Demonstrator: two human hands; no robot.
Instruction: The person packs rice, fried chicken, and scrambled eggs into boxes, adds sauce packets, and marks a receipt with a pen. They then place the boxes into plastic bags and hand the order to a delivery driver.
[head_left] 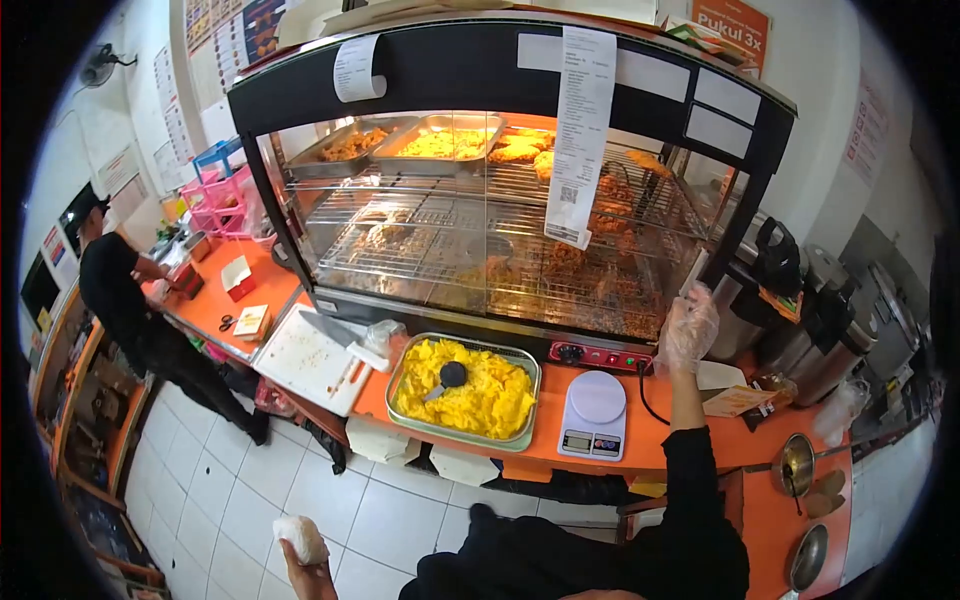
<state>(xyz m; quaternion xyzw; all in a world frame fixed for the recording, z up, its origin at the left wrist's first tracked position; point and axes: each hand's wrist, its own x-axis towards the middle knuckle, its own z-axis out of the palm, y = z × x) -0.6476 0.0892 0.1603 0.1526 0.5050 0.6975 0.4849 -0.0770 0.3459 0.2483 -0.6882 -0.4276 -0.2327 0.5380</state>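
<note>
My left hand point(310, 577), low in the view, is closed around a rounded white wrapped bundle point(301, 541); its contents are hidden. My right hand point(687, 330), in a clear plastic glove, is raised to the right edge of a glass-fronted food warmer point(410, 308). Its fingers are curled at the warmer's glass door point(692, 275). Inside the warmer, pieces of fried chicken point(612, 210) lie on wire racks, and metal trays of food stand on the upper level. Below the warmer are a tray of scrambled egg point(490, 385) with a black-handled scoop and a white kitchen scale point(594, 415).
A knife point(335, 330) lies on a white cutting board point(305, 365) at the left. Another person point(120, 300) in black works at the left counter near red boxes. Metal pans point(797, 465) and dispensers point(815, 340) stand at the right.
</note>
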